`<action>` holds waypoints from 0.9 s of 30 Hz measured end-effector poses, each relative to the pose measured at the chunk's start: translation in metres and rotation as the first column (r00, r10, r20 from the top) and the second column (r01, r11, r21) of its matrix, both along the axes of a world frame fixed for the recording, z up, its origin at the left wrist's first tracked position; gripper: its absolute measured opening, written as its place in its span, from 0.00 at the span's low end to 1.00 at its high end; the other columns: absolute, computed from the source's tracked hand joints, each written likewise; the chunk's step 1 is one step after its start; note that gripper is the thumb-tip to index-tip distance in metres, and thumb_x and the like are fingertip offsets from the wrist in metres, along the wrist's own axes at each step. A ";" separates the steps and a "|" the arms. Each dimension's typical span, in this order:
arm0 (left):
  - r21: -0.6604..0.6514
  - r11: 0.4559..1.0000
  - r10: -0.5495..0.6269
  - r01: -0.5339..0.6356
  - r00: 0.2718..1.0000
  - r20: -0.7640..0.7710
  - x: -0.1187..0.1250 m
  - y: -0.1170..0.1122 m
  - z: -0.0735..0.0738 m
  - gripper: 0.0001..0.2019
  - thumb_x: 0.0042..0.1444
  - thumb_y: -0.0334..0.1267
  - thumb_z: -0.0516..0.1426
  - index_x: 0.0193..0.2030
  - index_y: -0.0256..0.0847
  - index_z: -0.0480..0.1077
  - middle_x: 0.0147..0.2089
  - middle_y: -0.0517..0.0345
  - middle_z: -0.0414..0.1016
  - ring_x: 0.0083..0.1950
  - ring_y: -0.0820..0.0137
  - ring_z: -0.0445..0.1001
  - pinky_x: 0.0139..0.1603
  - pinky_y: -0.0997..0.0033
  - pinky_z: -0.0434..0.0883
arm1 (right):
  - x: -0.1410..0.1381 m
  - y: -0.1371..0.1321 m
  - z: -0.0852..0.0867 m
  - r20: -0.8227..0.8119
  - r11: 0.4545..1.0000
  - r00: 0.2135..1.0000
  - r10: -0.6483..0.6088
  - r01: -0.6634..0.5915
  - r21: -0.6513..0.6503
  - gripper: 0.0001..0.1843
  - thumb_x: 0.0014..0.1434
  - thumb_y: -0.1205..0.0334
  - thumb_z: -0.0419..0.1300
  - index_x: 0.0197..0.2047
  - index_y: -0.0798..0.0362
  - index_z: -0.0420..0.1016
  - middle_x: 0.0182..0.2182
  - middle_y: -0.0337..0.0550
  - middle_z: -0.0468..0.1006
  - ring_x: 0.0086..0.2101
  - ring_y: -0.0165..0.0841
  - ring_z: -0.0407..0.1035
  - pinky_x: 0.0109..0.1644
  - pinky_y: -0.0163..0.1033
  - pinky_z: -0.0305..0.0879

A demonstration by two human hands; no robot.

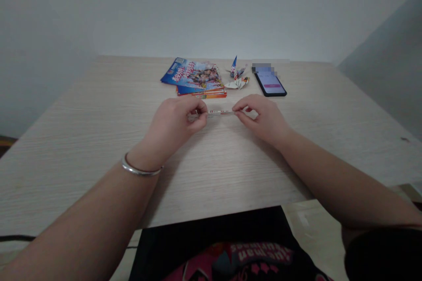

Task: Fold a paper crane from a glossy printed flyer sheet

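while my left grip (pixel 176 118) and right grip (pixel 262 116) pinch paper (pixel 219 112) nearer me than the phone (pixel 271 82), uneven tugging could tear it.

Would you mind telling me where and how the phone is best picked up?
I'd probably take the phone by both long edges at its near end, coming from the near right: it lies flat, screen up, with folded paper shapes off its left side.
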State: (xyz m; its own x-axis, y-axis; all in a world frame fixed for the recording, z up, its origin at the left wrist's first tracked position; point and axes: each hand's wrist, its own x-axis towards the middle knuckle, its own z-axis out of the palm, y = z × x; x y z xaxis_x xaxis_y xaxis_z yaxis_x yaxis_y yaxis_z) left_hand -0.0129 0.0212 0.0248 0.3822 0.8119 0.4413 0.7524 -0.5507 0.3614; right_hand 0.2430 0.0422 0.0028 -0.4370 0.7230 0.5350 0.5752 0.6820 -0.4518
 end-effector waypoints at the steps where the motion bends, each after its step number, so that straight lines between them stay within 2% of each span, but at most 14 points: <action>1: 0.015 1.000 -0.001 0.002 1.000 -0.028 0.001 -0.001 0.001 0.06 0.59 0.35 0.56 0.34 0.42 0.75 0.34 0.58 0.80 0.36 0.67 0.77 0.42 0.66 0.69 | -0.001 -0.001 0.000 0.014 1.000 1.000 -0.006 0.006 0.020 0.06 0.63 0.62 0.59 0.38 0.49 0.79 0.37 0.44 0.84 0.40 0.38 0.77 0.46 0.46 0.72; 6: 0.172 0.982 0.118 -0.081 0.969 -0.218 0.010 -0.012 0.007 0.09 0.65 0.38 0.54 0.39 0.46 0.77 0.37 0.56 0.83 0.47 0.59 0.78 0.60 0.50 0.65 | -0.006 -0.006 0.003 0.049 0.987 0.998 -0.034 0.026 0.157 0.05 0.62 0.65 0.60 0.36 0.49 0.78 0.35 0.43 0.84 0.40 0.39 0.77 0.49 0.46 0.71; 8: 0.219 0.972 0.140 -0.088 0.962 -0.233 0.016 -0.017 0.007 0.10 0.67 0.39 0.53 0.39 0.47 0.77 0.39 0.56 0.83 0.49 0.57 0.78 0.62 0.48 0.63 | -0.011 -0.010 0.005 0.085 0.981 0.996 -0.021 0.004 0.196 0.05 0.62 0.66 0.60 0.36 0.49 0.77 0.36 0.44 0.85 0.41 0.39 0.77 0.50 0.47 0.70; 11: 0.230 0.971 0.118 -0.060 0.961 -0.250 0.023 -0.020 0.005 0.10 0.66 0.38 0.54 0.38 0.46 0.76 0.39 0.56 0.83 0.48 0.58 0.77 0.60 0.50 0.64 | -0.017 -0.016 0.007 0.130 0.980 0.991 -0.005 -0.021 0.198 0.05 0.62 0.66 0.59 0.35 0.49 0.76 0.38 0.44 0.85 0.42 0.40 0.77 0.50 0.47 0.70; 15: 0.163 0.987 0.049 -0.014 0.976 -0.212 0.024 -0.016 0.002 0.09 0.63 0.37 0.54 0.37 0.43 0.76 0.38 0.54 0.82 0.46 0.58 0.77 0.56 0.52 0.66 | -0.019 -0.016 0.005 0.104 0.985 0.990 0.091 -0.104 0.136 0.05 0.61 0.67 0.59 0.34 0.49 0.75 0.37 0.42 0.85 0.41 0.39 0.77 0.50 0.46 0.71; 19: 0.100 0.995 0.000 0.022 0.976 -0.219 0.020 -0.011 0.000 0.07 0.60 0.37 0.56 0.35 0.42 0.76 0.37 0.53 0.81 0.46 0.57 0.77 0.56 0.50 0.66 | -0.015 -0.007 -0.001 0.018 0.986 0.985 0.169 -0.169 -0.007 0.04 0.56 0.67 0.59 0.30 0.49 0.72 0.35 0.41 0.85 0.37 0.36 0.77 0.44 0.43 0.71; 22: 0.075 0.997 0.012 0.007 0.971 -0.238 0.016 -0.008 -0.001 0.06 0.58 0.37 0.56 0.34 0.43 0.75 0.37 0.54 0.81 0.46 0.57 0.77 0.58 0.50 0.66 | -0.009 -0.003 -0.002 -0.056 0.971 0.976 0.211 -0.216 -0.101 0.04 0.53 0.68 0.60 0.29 0.49 0.71 0.36 0.41 0.85 0.36 0.34 0.78 0.40 0.41 0.71; 27: 0.060 0.998 0.033 -0.018 0.963 -0.269 0.008 -0.004 -0.001 0.05 0.57 0.36 0.57 0.33 0.44 0.74 0.37 0.55 0.81 0.46 0.59 0.76 0.60 0.51 0.65 | 0.001 -0.003 0.000 -0.140 0.957 0.965 0.220 -0.242 -0.163 0.05 0.52 0.69 0.61 0.28 0.49 0.71 0.36 0.42 0.85 0.37 0.35 0.79 0.42 0.42 0.74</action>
State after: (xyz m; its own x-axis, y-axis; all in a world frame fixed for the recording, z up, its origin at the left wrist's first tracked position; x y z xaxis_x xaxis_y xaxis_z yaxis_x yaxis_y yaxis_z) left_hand -0.0048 0.0175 0.0234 0.4728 0.7997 0.3700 0.8318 -0.5436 0.1120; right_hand 0.2436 0.0394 0.0030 -0.5442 0.6976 0.4660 0.3463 0.6927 -0.6326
